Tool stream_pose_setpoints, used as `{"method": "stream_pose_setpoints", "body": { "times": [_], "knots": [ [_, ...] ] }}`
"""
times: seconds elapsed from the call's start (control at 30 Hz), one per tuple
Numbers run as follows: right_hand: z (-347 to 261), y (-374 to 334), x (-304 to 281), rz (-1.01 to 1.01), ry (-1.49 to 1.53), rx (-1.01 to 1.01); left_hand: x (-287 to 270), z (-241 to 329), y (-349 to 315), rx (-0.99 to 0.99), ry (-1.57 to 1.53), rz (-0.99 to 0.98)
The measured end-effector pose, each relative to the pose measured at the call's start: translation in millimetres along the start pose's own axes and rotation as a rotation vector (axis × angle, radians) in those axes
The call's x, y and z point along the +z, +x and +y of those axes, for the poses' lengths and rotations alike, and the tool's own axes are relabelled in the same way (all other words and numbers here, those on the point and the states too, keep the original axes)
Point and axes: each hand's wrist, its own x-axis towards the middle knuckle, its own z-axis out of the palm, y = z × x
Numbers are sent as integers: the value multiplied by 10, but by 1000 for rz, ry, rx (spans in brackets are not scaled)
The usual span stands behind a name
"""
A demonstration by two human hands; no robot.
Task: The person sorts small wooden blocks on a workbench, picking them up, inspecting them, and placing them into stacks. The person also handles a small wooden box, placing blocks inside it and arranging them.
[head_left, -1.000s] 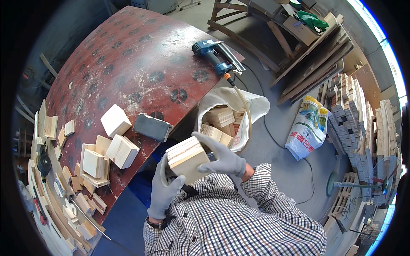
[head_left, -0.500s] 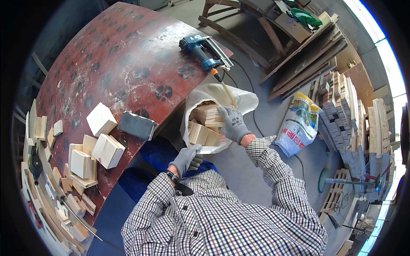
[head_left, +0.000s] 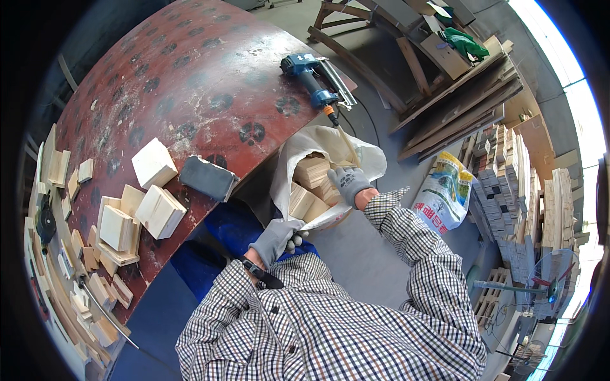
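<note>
A white woven sack (head_left: 372,157) gapes beside the table edge, with several pale wooden blocks (head_left: 311,173) inside it. My left hand (head_left: 274,241), in a grey glove, is closed on the sack's near rim. Also gloved in grey, my right hand (head_left: 351,183) lies at the right side of the opening, its fingers curled over the sack's rim next to the blocks. The sack's lower part is hidden.
A blue nail gun (head_left: 308,73) with a hose lies on the red table (head_left: 190,82). Wooden blocks (head_left: 155,165) and a dark grey block (head_left: 208,179) sit near its edge. A printed bag (head_left: 443,190), stacked timber (head_left: 508,184) and a fan (head_left: 551,289) stand at the right.
My right hand has shifted slightly off the blocks to the sack's right rim. The blocks in the sack lie differently. My left hand keeps its hold, and the view has shifted slightly.
</note>
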Motion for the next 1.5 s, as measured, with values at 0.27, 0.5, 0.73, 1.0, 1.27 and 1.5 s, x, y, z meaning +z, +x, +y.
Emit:
{"method": "stream_pose_setpoints", "body": {
  "times": [0.27, 0.5, 0.73, 1.0, 1.27, 1.5],
  "knots": [
    [-243, 437, -134, -406, -192, -68, -1, 83, -244, 35, -54, 6],
    [-166, 358, 476, -360, -201, 94, -103, -38, -57, 1, 48, -85],
    [-154, -35, -275, -185, 210, -104, -204, 49, -68, -19, 21, -126],
    [-804, -7, -1092, 468, 744, -223, -608, 136, -1133, 365, 12, 104],
    [-2233, 1040, -2231, 668, 780, -293, -1164, -984, -2579, 682, -183, 864],
    [-3300, 2048, -2771, 153, 548, -38, -807, -1985, -2809, 758, -588, 1226]
  ]
}}
